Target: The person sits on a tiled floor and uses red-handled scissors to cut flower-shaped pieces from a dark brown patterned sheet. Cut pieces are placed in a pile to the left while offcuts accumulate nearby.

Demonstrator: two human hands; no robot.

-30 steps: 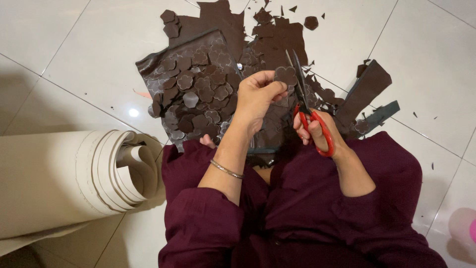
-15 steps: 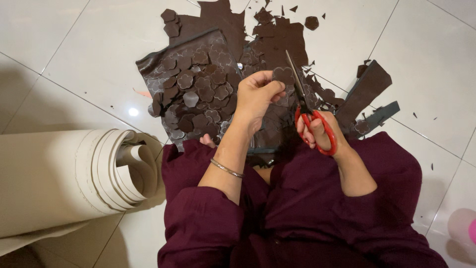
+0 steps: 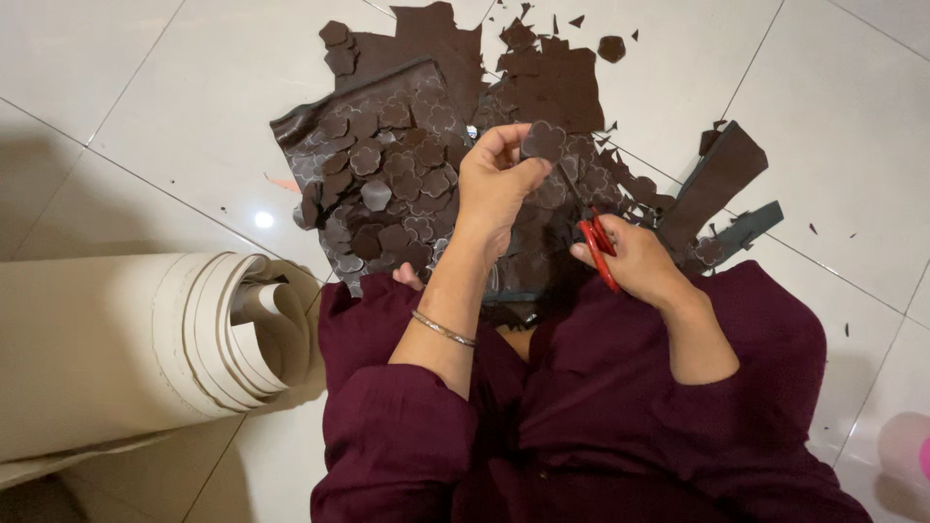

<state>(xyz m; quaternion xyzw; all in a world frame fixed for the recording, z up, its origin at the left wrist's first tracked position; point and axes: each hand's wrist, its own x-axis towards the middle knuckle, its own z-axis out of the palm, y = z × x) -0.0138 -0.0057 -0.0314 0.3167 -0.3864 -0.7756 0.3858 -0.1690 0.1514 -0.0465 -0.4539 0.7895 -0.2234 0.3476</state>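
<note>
My left hand (image 3: 496, 184) pinches a small dark brown flower-shaped cutout (image 3: 543, 140) between thumb and fingers, above a pile of brown material. My right hand (image 3: 635, 260) grips red-handled scissors (image 3: 593, 240), whose blades point up toward the cutout. A heap of similar flower-shaped pieces (image 3: 383, 184) lies on a brown sheet (image 3: 426, 58) spread on the white tiled floor in front of me. A thin bangle sits on my left wrist.
A large beige roll of sheet material (image 3: 126, 349) lies on the floor at the left. Brown offcut strips (image 3: 717, 184) and small scraps are scattered to the right. My lap in maroon cloth (image 3: 581, 426) fills the lower frame. A pink object (image 3: 920, 450) shows at the right edge.
My left hand has lifted and turned the flower cutout higher. The scissors have swung from wide open toward the cutout, with the right hand shifting slightly left.
</note>
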